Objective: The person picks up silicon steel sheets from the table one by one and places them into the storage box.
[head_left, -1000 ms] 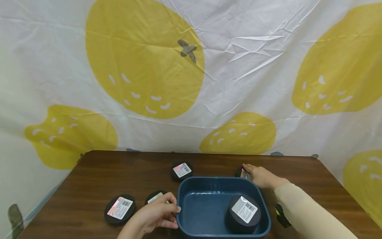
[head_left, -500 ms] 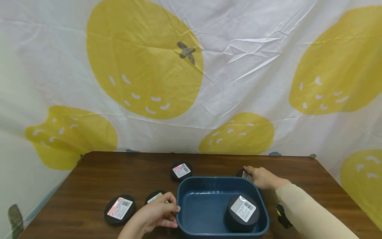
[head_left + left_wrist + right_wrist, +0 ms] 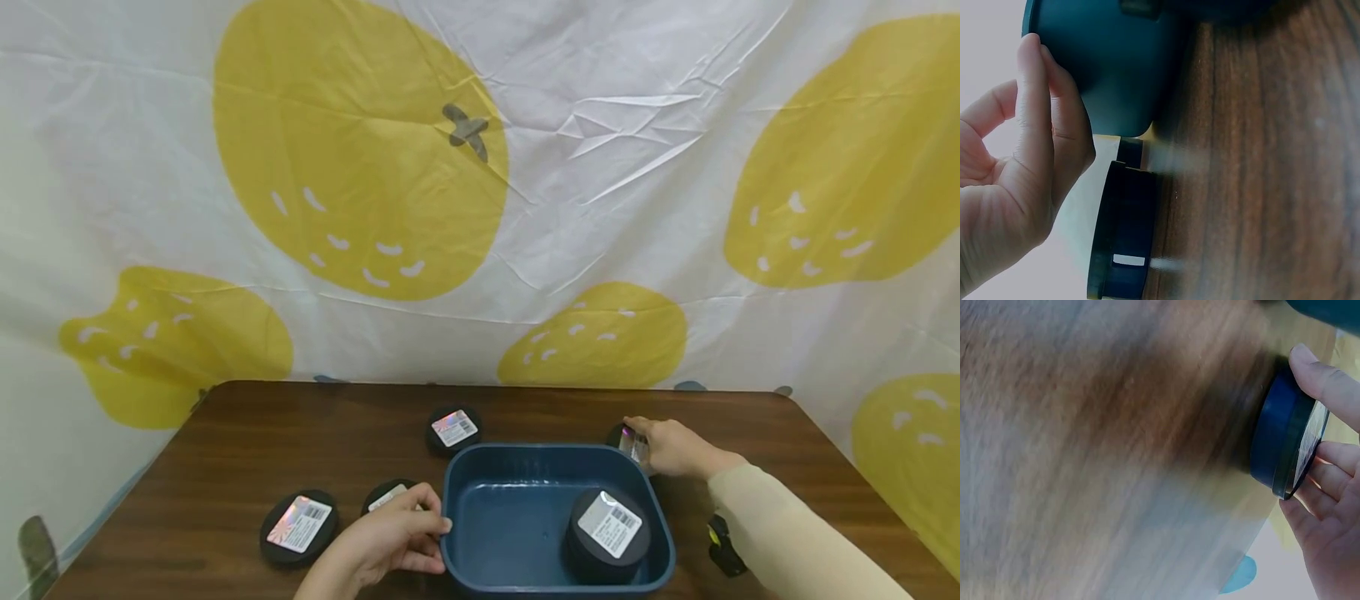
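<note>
A blue plastic tub (image 3: 517, 537) stands at the front of the table, with a round black jar (image 3: 609, 537) inside at its right. My left hand (image 3: 397, 533) holds the tub's left rim, its fingertips at the rim and outer wall in the left wrist view. Behind the tub's far right corner, my right hand (image 3: 682, 450) grips another flat black jar (image 3: 1275, 434) by its sides. The right wrist view has the thumb on one edge of this jar and the fingers on the opposite edge. Its labelled lid (image 3: 632, 444) is partly covered by the hand.
More labelled black jars lie on the brown table (image 3: 315, 433): one jar (image 3: 300, 529) at the left, one jar (image 3: 453, 429) behind the tub, one jar (image 3: 388, 496) partly hidden by my left hand. A lemon-print cloth (image 3: 540, 208) hangs behind the table.
My right hand has shifted slightly to the right, and the jar in its grip has moved with it. The left hand keeps its place at the tub's rim.
</note>
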A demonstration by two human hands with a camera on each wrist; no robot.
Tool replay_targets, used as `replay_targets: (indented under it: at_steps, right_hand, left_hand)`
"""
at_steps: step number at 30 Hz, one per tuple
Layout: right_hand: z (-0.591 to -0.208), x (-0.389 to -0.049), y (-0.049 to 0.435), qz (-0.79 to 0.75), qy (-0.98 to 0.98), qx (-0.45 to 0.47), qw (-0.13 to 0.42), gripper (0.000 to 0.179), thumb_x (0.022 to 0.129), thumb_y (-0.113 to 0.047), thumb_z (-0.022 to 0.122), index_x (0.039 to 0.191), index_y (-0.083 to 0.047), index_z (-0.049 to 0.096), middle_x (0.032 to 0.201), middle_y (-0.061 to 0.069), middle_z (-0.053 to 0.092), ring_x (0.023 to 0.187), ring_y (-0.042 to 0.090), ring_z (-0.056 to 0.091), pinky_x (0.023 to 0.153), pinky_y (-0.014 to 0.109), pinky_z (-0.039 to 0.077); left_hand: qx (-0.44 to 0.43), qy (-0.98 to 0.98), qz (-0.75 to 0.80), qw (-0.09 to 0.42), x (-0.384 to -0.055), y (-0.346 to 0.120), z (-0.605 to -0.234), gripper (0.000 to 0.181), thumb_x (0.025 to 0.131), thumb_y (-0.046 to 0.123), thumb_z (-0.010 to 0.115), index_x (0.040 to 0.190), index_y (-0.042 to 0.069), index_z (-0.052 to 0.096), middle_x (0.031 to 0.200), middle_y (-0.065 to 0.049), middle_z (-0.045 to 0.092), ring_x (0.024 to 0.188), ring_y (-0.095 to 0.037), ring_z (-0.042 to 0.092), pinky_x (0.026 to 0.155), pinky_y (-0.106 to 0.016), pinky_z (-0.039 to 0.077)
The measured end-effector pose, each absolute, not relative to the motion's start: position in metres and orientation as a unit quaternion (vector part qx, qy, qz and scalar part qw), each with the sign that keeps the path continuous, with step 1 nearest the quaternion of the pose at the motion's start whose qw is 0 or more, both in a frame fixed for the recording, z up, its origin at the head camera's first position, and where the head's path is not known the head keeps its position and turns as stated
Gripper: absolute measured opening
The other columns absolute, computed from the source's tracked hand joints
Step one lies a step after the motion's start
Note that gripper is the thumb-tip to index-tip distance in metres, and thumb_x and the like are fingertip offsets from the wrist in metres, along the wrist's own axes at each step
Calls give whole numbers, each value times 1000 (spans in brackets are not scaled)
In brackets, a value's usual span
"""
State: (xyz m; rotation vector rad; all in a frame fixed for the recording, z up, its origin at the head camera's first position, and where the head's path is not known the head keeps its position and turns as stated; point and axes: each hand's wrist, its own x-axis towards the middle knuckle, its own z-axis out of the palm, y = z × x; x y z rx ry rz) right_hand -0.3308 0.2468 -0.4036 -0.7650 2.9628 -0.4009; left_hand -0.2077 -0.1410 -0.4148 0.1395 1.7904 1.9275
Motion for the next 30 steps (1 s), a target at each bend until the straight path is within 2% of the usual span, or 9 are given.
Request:
replay_targets:
  at_steps: [2, 5, 7, 12, 15, 20, 30]
  right_hand:
    - [-400, -330, 250, -145, 961, -233, 42, 73, 71, -19, 74, 131, 9, 45, 116, 22, 59, 63, 14, 52, 59, 29, 46]
    - [-394, -329, 252, -162, 960, -221, 54, 77, 69, -19, 74, 133, 9, 41, 105, 16, 62, 54, 10, 45, 53, 25, 40]
    - [-391, -328, 252, -157, 962, -219, 50, 79, 69, -22, 75, 133, 10, 42, 102, 14, 62, 58, 10, 47, 54, 25, 42]
    - [-388, -324, 254, -143, 967, -206, 44, 82, 66, -28, 78, 132, 8, 44, 120, 23, 57, 74, 15, 53, 63, 28, 45]
    - [-387, -323, 256, -134, 970, -198, 37, 86, 64, -33, 80, 131, 8, 45, 117, 21, 59, 78, 17, 53, 65, 30, 46]
    - [-384, -322, 261, -122, 974, -190, 27, 91, 62, -40, 81, 130, 8, 46, 102, 13, 65, 75, 16, 53, 65, 31, 46]
    - [-377, -315, 268, -121, 976, -178, 39, 93, 65, -44, 80, 132, 9, 43, 103, 16, 63, 77, 19, 53, 69, 37, 47]
  left_hand:
    - [53, 659, 708, 249, -208, -141, -415, 14, 84, 7, 55, 87, 10, 42, 71, -5, 53, 58, -12, 58, 58, -24, 57]
    - [56, 659, 708, 247, -208, -141, -414, 14, 85, 7, 55, 87, 10, 42, 71, -5, 53, 58, -12, 58, 58, -24, 57]
    - [56, 659, 709, 247, -208, -141, -414, 14, 85, 7, 55, 87, 10, 42, 72, -5, 53, 58, -12, 58, 58, -25, 57]
    - [54, 657, 709, 251, -208, -142, -413, 14, 84, 8, 56, 87, 10, 42, 72, -5, 53, 58, -12, 58, 58, -25, 57]
    - [54, 656, 710, 252, -208, -141, -413, 14, 84, 8, 56, 87, 10, 42, 73, -5, 53, 58, -12, 58, 58, -24, 57]
    - [55, 656, 711, 250, -209, -141, -414, 14, 85, 8, 56, 87, 10, 42, 73, -5, 52, 58, -12, 58, 57, -24, 57]
    - [51, 656, 710, 253, -210, -141, -416, 14, 84, 9, 56, 87, 11, 42, 71, -5, 53, 58, -11, 58, 58, -24, 57]
